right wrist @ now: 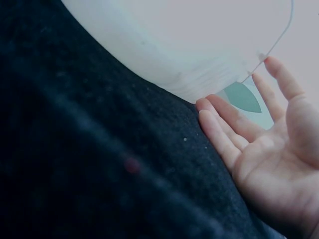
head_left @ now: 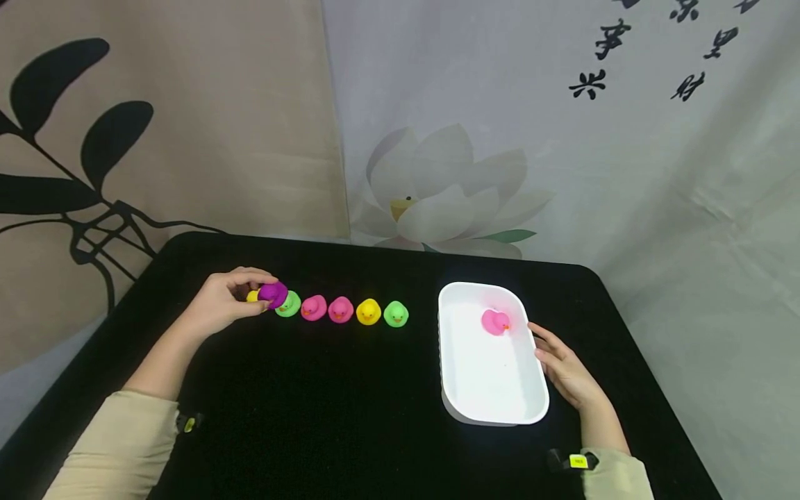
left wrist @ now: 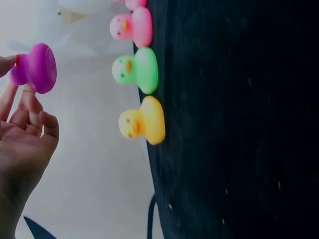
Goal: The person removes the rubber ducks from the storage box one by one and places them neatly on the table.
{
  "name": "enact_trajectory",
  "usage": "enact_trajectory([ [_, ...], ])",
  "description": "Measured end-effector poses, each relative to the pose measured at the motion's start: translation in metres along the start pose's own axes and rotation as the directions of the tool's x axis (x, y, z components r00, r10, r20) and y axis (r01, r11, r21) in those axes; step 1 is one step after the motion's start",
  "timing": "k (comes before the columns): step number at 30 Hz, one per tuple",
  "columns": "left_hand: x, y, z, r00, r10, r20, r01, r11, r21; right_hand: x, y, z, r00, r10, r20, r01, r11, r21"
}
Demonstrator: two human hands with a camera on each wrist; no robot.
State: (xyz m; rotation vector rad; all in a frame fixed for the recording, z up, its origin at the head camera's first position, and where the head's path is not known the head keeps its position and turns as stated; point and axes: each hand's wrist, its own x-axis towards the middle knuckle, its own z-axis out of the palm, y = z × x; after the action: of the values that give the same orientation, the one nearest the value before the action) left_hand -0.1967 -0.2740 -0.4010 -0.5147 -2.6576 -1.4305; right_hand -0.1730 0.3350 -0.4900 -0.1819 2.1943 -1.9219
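Between its thumb and fingers, my left hand [head_left: 220, 300] pinches a purple rubber duck [head_left: 273, 295]. In the left wrist view, that purple duck [left wrist: 41, 69] is raised off the table, apart from the row. Below it at the row's left end are a yellow duck [head_left: 253, 296], mostly covered in the head view, and a green duck [head_left: 289, 305]. My right hand [head_left: 567, 371] touches the right side of a white plastic tub [head_left: 490, 385], its fingers extended along the wall. Inside the tub, near the back, lies a pink duck [head_left: 495, 322].
The row continues rightward with two pink ducks, one here [head_left: 314, 307] and one beside it [head_left: 341, 310], then a yellow duck [head_left: 369, 312] and a green duck [head_left: 396, 314]. All stand on a black-covered table [head_left: 325, 423]. A printed curtain [head_left: 437, 83] hangs behind the table.
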Motion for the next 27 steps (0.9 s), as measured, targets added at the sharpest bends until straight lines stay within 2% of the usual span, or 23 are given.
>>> enact_trajectory([
  [8, -0.003, -0.009, -0.017, 0.998, -0.059, -0.015, 0.060, 0.996, 0.064, -0.001, -0.001, 0.000, 1.000, 0.000, 0.005, 0.000, 1.000, 0.004],
  [16, -0.005, -0.020, -0.032, 0.993, -0.116, -0.010, 0.116, 0.991, 0.065, 0.000, -0.002, 0.001, 1.000, 0.022, -0.001, -0.022, 1.000, 0.009],
  [24, -0.004, -0.031, -0.044, 0.972, -0.236, -0.010, 0.236, 0.968, 0.079, 0.000, -0.002, 0.001, 1.000, 0.026, -0.006, -0.026, 1.000, 0.006],
  [27, -0.004, -0.035, -0.046, 0.965, -0.260, -0.022, 0.261, 0.962, 0.080, 0.000, -0.002, 0.001, 1.000, 0.023, -0.005, -0.023, 1.000, 0.005],
])
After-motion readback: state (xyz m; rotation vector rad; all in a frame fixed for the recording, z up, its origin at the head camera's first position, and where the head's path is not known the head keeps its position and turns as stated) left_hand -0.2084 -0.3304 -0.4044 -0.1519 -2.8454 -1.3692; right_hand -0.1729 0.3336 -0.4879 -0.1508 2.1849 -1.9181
